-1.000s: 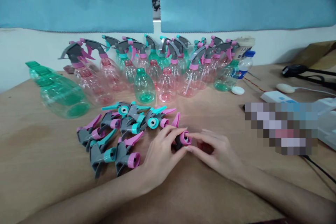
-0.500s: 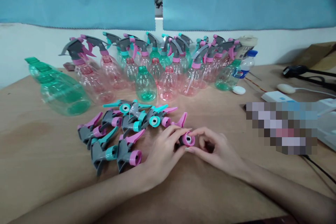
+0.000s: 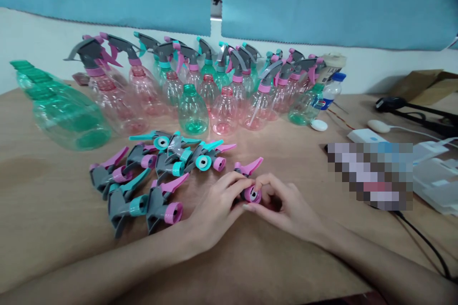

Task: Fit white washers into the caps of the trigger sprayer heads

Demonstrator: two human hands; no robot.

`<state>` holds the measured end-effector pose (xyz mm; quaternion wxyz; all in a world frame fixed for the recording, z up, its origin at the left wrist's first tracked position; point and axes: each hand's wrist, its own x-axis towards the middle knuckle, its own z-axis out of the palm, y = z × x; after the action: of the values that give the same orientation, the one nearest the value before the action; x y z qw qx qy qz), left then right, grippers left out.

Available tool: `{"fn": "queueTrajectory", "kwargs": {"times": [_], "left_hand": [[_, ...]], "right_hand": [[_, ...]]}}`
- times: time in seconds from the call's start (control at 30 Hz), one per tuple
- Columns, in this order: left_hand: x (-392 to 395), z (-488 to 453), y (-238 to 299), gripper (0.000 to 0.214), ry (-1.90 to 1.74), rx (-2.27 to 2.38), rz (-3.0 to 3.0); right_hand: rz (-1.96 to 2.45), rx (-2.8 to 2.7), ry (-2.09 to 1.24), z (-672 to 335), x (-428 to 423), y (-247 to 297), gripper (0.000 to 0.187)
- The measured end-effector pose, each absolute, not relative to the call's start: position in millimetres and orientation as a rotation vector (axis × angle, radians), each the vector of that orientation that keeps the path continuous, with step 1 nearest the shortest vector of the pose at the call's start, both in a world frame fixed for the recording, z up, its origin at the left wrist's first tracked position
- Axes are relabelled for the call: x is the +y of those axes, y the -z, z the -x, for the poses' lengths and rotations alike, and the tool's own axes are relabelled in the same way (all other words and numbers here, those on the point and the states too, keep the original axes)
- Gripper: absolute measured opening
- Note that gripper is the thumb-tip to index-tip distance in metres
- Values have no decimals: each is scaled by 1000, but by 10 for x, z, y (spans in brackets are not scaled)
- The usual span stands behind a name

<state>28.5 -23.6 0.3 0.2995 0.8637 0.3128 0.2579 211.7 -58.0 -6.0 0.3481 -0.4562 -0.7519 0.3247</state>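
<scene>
Between my hands is a grey spray nozzle head with a pink trigger and a pink collar [image 3: 254, 194], its round opening facing me. My left hand [image 3: 223, 207] is closed around the grey body, which its fingers partly hide. The thumb and bent index finger of my right hand [image 3: 288, 207] pinch the collar's right side. Left of my hands lies a loose group of spray heads, among them a pink-collared one [image 3: 161, 205] and a teal-collared one [image 3: 125, 202].
Several pink and green spray bottles stand behind, including an uncapped green bottle [image 3: 193, 114] and an uncapped pink bottle [image 3: 224, 116]. Stacked green bottles [image 3: 64, 114] lean at left. To the right are a blue-capped drink bottle [image 3: 332, 91], a white oval object [image 3: 318, 125], cables and a cardboard box [image 3: 424, 81].
The view has shifted and tilted slightly. Both hands stay on the same spray head, whose pink trigger now shows more fully above my fingers.
</scene>
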Motion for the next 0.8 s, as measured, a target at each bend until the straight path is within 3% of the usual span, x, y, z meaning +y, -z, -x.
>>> {"fn": "queueTrajectory", "kwargs": {"times": [0.37, 0.8], "left_hand": [[-214, -281, 1, 16, -648, 806, -2267], [-226, -280, 21, 19, -674, 806, -2278]], "right_hand": [[1099, -2089, -689, -2159, -507, 89, 18], [1173, -1927, -803, -2160, -548, 113, 23]]}}
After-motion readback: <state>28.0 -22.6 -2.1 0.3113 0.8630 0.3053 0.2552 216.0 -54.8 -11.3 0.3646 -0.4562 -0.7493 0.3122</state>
